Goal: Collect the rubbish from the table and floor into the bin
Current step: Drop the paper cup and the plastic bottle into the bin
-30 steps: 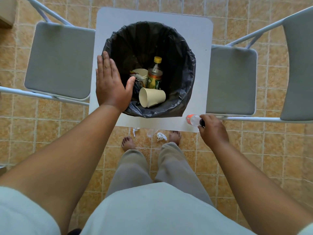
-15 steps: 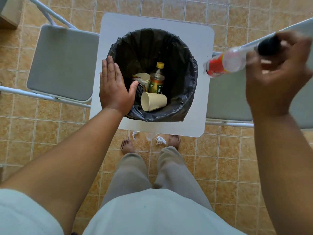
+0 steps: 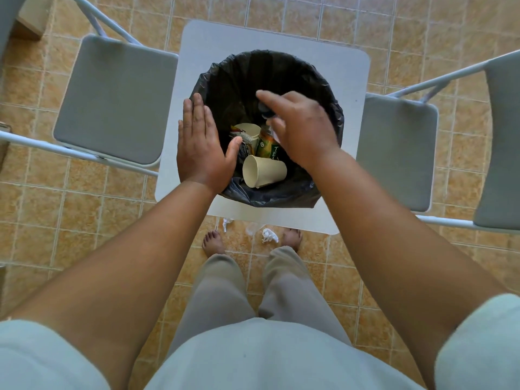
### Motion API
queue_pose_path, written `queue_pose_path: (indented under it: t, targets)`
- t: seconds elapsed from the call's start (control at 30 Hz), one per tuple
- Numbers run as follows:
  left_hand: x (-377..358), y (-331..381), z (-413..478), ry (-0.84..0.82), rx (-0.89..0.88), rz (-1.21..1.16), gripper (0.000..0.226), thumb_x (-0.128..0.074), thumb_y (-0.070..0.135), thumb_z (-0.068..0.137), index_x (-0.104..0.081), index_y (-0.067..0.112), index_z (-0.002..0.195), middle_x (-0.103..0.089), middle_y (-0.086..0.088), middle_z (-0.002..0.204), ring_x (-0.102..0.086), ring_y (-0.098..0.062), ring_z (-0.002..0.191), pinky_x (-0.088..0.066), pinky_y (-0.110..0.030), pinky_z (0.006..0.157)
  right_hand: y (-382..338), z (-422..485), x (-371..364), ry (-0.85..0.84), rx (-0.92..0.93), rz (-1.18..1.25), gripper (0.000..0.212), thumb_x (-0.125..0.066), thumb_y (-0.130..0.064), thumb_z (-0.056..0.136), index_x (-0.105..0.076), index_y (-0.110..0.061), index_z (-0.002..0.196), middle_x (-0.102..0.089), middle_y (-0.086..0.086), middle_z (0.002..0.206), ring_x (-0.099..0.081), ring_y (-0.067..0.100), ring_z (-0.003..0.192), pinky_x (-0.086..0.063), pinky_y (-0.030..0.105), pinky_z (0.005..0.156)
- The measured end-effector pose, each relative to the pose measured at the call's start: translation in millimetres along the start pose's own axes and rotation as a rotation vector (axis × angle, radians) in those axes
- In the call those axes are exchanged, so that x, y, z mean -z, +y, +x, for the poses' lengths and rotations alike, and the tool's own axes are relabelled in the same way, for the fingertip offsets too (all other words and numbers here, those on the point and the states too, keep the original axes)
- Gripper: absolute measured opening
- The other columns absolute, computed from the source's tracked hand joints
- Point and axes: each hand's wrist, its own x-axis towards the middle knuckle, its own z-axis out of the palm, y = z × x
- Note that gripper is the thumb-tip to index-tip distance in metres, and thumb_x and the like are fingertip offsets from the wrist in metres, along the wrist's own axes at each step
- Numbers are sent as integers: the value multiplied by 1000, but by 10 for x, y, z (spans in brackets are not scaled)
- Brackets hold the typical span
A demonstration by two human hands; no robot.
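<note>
A bin with a black liner [image 3: 323, 88] stands on a small white table [image 3: 349, 71]. Inside lie a paper cup [image 3: 263, 171], a tea bottle [image 3: 267, 146] and other rubbish. My left hand [image 3: 201, 147] rests flat on the bin's left rim with its fingers straight. My right hand [image 3: 304, 128] hovers over the bin's opening and holds a clear plastic bottle [image 3: 265, 109] by its black-capped end. The bottle is blurred and mostly hidden under my fingers. Crumpled white paper [image 3: 269, 235] and smaller scraps [image 3: 226, 222] lie on the tiled floor between my bare feet.
A grey folding chair [image 3: 112, 97] stands to the left of the table and another [image 3: 394, 153] to the right, both close against it. A third chair's seat back [image 3: 501, 142] fills the far right edge. The table's front edge is just above my toes.
My right hand lifted the plastic bottle from the table's front right corner, swung it up past the right chair, and now holds it over the bin. My left hand stayed on the rim.
</note>
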Motion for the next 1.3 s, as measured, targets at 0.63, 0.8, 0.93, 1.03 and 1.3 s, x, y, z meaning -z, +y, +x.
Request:
queue_pose_path:
  t: [0.63,0.8,0.93,1.03,1.3]
  targets:
    - [17,5,-1,4,-2,-15,78,-23,57,97,-14,3,152,-2,-13,163,3,-26,150,-7,-40,121,459,-428,-29,247,-294,-108,51,-57,-13,91,-48,-1,140,-44,19,145,-35,33,140,-28,38,117]
    - [1,-14,24,27,-25,-34,71,-34,44,99,-17,0,151,-4,-14,162,2,-27,150,-5,-37,121,482,-468,-157,182,-456,46,63,-48,-2,93,-27,-7,152,-33,14,155,-33,24,143,-18,13,108]
    - [-16,-18,21,46,-53,-47,65,-41,22,95,-18,-4,150,-5,-17,162,1,-30,149,0,-33,121,421,-453,-152,208,-445,17,64,-41,9,89,-33,-7,151,-41,16,148,-42,26,136,-27,17,108]
    - [-3,-41,53,47,-88,-80,69,-41,7,87,-17,-3,151,-4,-15,162,2,-29,150,1,-26,116,355,-507,-142,217,-488,-38,68,-40,12,87,-33,-9,151,-48,15,140,-51,27,123,-35,18,100]
    - [128,-211,201,-74,-237,-301,79,-47,-17,80,-15,-1,151,-2,-14,162,0,-28,149,-25,-32,117,-112,-1028,-315,359,-770,-109,71,-43,13,85,-30,-9,152,-50,18,135,-54,31,115,-40,25,97]
